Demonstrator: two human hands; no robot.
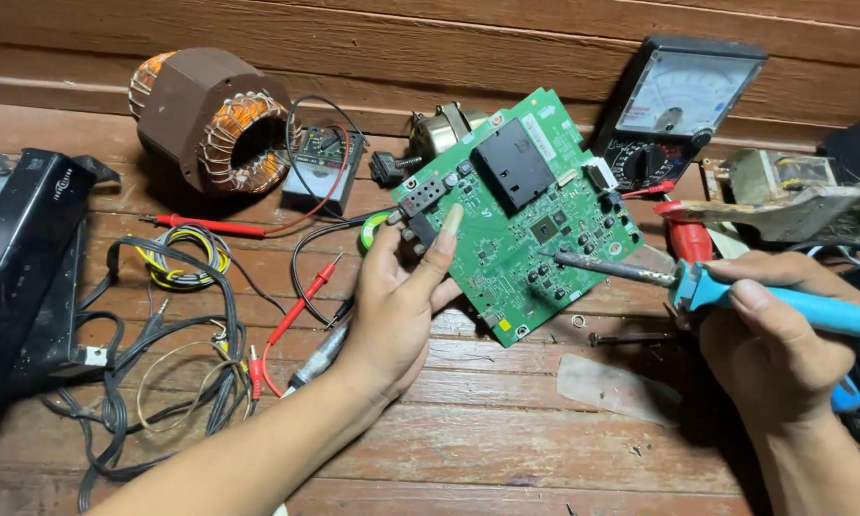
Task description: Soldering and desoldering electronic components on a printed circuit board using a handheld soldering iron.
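My left hand [396,296] grips a green circuit board [521,215] tilted up by its edge; right hand [774,330] clasps a blue soldering iron [736,291], tip touching the board's centre.

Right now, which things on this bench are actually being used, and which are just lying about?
In use:
circuit board, held by left hand
soldering iron, held by right hand, tip at the board

Lying about:
motor winding
meter
black box
cables
red probes
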